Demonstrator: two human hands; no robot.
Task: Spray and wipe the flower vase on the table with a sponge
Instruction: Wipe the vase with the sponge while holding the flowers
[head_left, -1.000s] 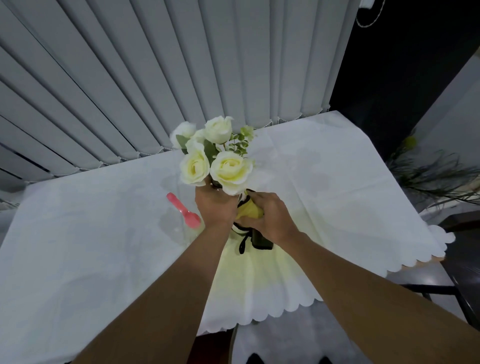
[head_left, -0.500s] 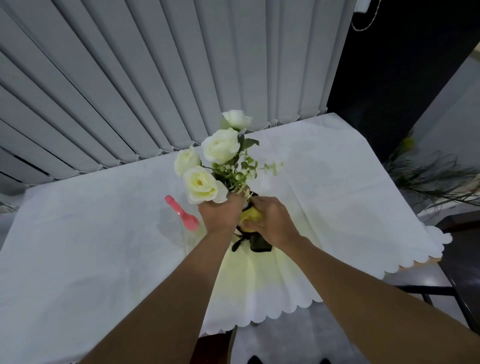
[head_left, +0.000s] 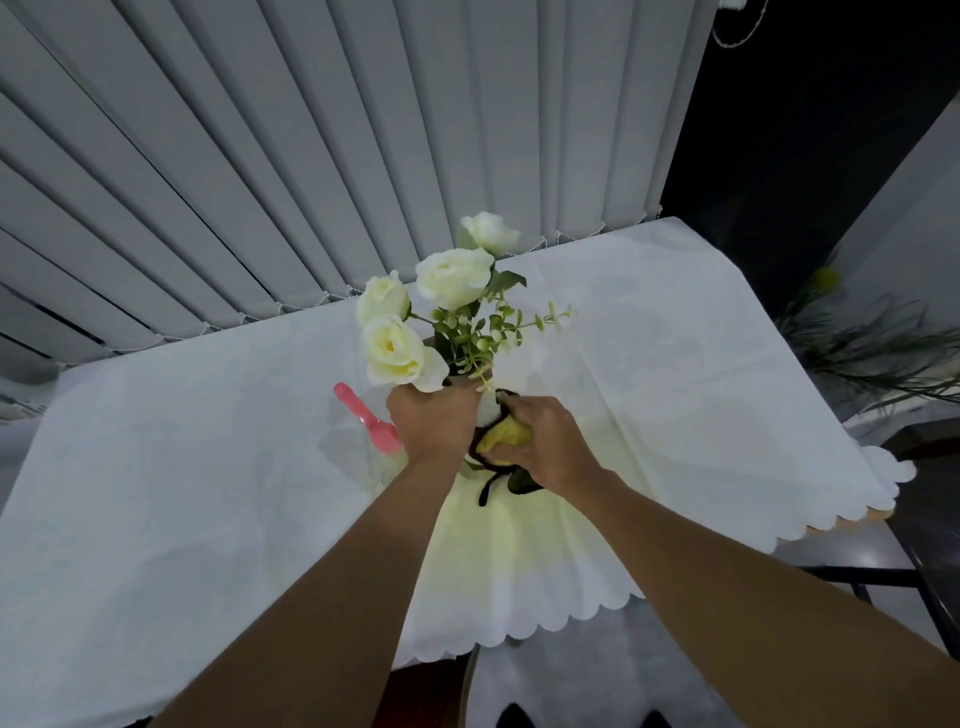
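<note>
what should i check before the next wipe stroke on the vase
1. Left hand gripping the vase neck: ok.
2. Right hand pressing the yellow sponge on the vase: ok.
3. Vase base seated on the tablecloth: cannot tell, hands hide it.
4. Flowers tilted away from the wiping side: ok.
5. Pink-topped spray bottle clear of the left arm: not ok, right beside it.

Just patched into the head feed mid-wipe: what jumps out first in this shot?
The cream roses stand out first, rising at mid-frame over the white tablecloth. Just below them, the left hand has a grip on the vase near its top, while the right hand presses a yellow sponge to its side. A pink spray bottle top shows just left of the left hand.
</note>
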